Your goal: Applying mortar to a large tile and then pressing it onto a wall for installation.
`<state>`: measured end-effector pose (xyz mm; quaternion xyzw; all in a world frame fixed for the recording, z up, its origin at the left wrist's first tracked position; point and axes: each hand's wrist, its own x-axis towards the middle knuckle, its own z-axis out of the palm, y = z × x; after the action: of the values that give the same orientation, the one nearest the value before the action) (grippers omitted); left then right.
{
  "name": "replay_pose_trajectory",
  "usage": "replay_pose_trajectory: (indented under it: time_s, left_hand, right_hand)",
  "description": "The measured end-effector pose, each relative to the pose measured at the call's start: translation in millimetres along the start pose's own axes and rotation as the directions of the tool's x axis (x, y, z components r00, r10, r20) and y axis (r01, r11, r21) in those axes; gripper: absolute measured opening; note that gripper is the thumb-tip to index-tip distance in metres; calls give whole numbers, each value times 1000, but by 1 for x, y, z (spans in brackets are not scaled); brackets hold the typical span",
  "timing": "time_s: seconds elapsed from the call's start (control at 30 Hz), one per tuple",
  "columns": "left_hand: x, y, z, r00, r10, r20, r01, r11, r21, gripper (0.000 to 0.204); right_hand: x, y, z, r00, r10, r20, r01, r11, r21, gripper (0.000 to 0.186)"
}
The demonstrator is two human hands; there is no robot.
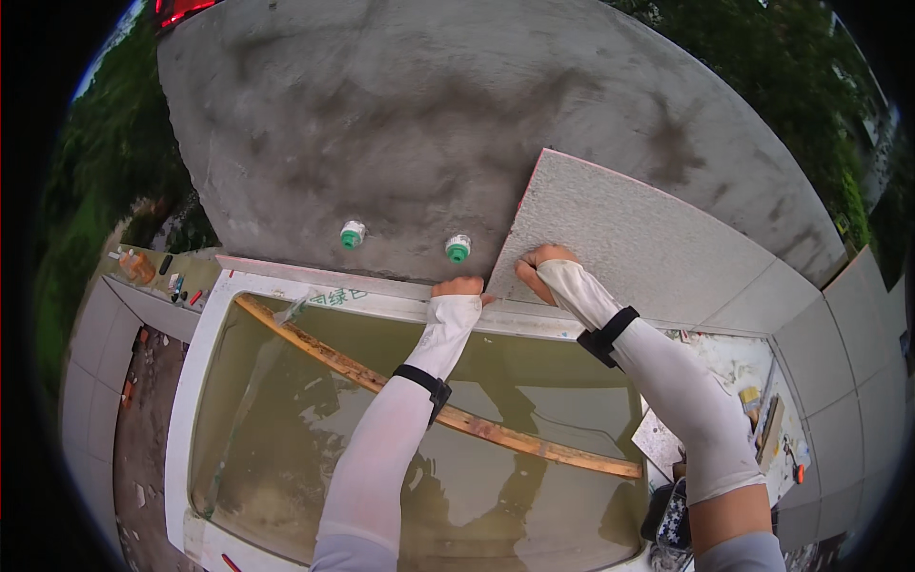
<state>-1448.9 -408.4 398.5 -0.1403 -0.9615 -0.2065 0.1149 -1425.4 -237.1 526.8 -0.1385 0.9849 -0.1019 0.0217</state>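
Note:
A large speckled light-grey tile [624, 229] stands against the rough grey wall, its lower left corner near both hands. My right hand [545, 269] is curled at the tile's left part, its knuckles against or just in front of the face. My left hand [461, 287] is closed low at the wall's foot, just left of that corner. Whatever either hand may hold is hidden by the fingers. Both arms wear white sleeves and black wrist straps. Two pipe stubs with green caps, the left [353, 234] and the right [458, 249], stick out of the wall.
Below my arms lies a white-rimmed tub [181, 419] of murky water, crossed by a wooden strip [334, 358]. A brush [750, 396] and other tools lie on the right ledge. Small items and an orange bottle [139, 267] sit on the left ledge.

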Motion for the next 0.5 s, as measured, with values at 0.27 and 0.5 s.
replay_pose_trajectory:
  time_s: [0.27,0.5]
  left_hand:
    - [3,6,-2,1000,-5,-7,5,1000,23,35]
    - [-5,-6,4,999,-37,13,36,998,57,38]
  right_hand:
    - [-1,3,-27,998,-38,-43,45,982,182,35]
    - [2,-8,-28,990,-99,-103,114,982,151,37]
